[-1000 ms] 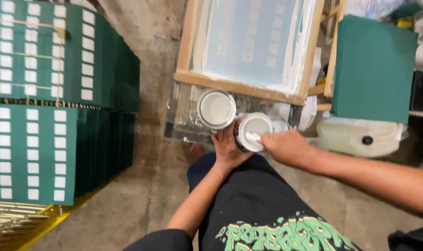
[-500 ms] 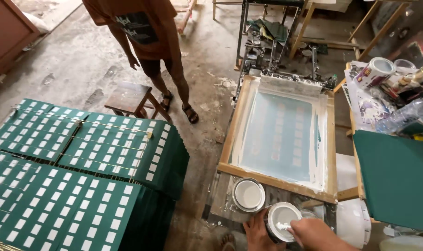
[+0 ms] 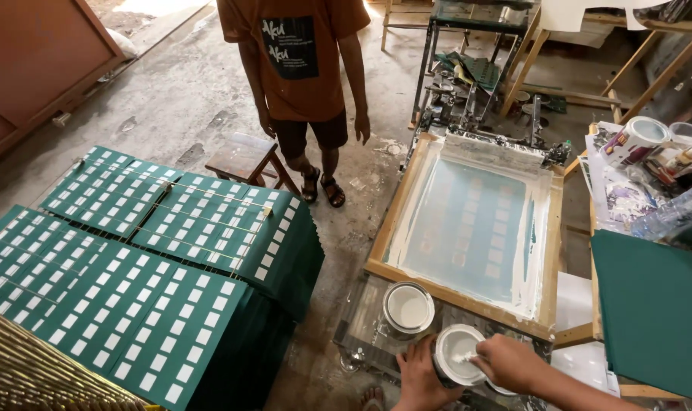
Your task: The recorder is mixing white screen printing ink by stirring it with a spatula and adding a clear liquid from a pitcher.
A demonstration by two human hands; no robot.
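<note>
My left hand (image 3: 420, 374) holds the side of a round can of white ink (image 3: 454, 355) at the bottom of the view. My right hand (image 3: 507, 362) reaches over the can's mouth, fingers closed on something small and white inside it; I cannot tell what it is. A second open can of white ink (image 3: 408, 307) stands just left of it. Both cans sit at the near edge of a wooden-framed printing screen (image 3: 549, 268) smeared with white ink.
Stacks of green sheets printed with white rectangles (image 3: 133, 259) fill the left. A person in an orange shirt (image 3: 300, 61) stands beyond, beside a low wooden stool (image 3: 243, 156). A plain green sheet (image 3: 654, 304) and a cluttered table (image 3: 642, 175) are at right.
My view has tilted up from the cans to the whole room, bringing the standing person fully into sight. Both hands stay on the same can.
</note>
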